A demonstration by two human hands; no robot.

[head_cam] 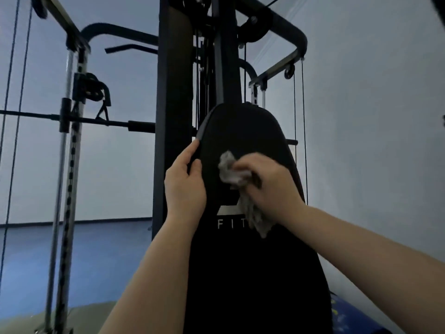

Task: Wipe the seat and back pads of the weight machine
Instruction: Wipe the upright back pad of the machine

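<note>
- Head view: the black back pad stands upright at centre, long axis vertical, rounded top pointing up.
- Left hand, fingers curled, grips its left edge.
- Right hand, fingers closed, presses a grey cloth against its face.

Left of the left hand, a thin black horizontal steel bar crosses a silver upright post punched with a row of holes. A black looped strap handle hangs above that bar. Below and left of the hands lies a blue floor. A pale grey wall fills the space right of the right hand, with a small black pulley wheel up above it.
</note>
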